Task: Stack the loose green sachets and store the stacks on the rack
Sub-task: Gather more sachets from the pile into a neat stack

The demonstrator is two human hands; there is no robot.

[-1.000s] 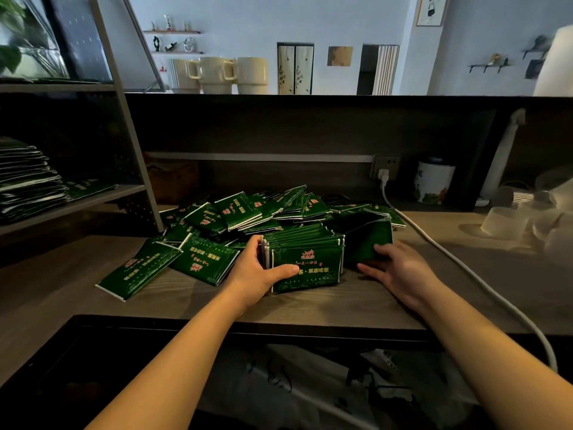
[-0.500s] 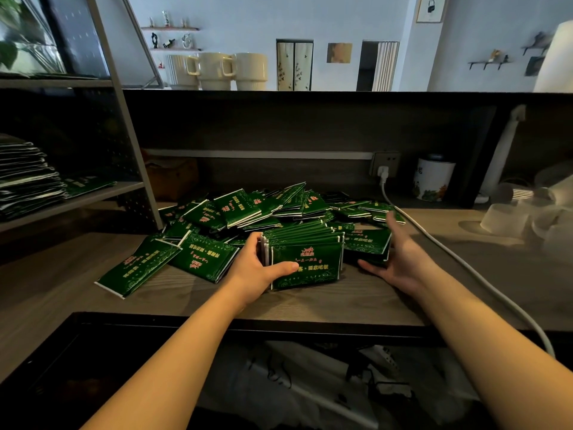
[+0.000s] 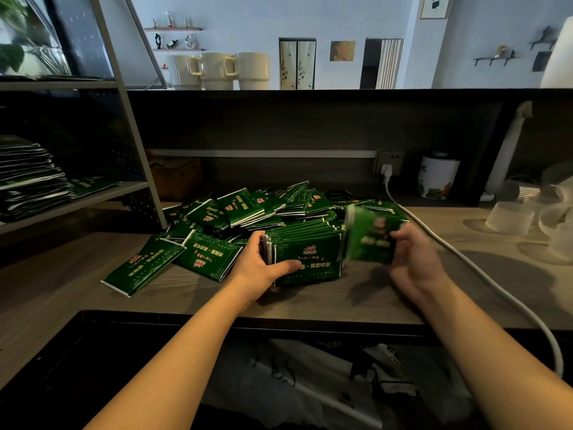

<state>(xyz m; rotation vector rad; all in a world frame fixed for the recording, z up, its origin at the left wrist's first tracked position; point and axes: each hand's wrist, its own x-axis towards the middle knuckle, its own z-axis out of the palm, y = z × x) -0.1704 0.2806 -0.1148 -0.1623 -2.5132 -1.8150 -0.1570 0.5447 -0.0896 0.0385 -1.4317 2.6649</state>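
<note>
A pile of loose green sachets (image 3: 257,209) covers the middle of the wooden counter (image 3: 356,293). My left hand (image 3: 263,265) grips an upright stack of sachets (image 3: 307,256) that stands on edge on the counter, thumb across its front. My right hand (image 3: 412,259) holds a small bunch of sachets (image 3: 370,235), blurred by motion, lifted just to the right of the stack and touching its end. On the left, the metal rack (image 3: 136,156) carries stored stacks of sachets (image 3: 31,181) on its shelf.
A white power cable (image 3: 465,262) runs from the wall socket (image 3: 389,162) across the counter past my right wrist. A white printed canister (image 3: 438,178) stands at the back right, frosted cups (image 3: 511,217) at the far right. Three mugs (image 3: 217,71) sit on the upper ledge.
My right hand has picked a bunch of sachets off the counter and swung it up and left against the stack. My left hand has kept its hold on the stack.
</note>
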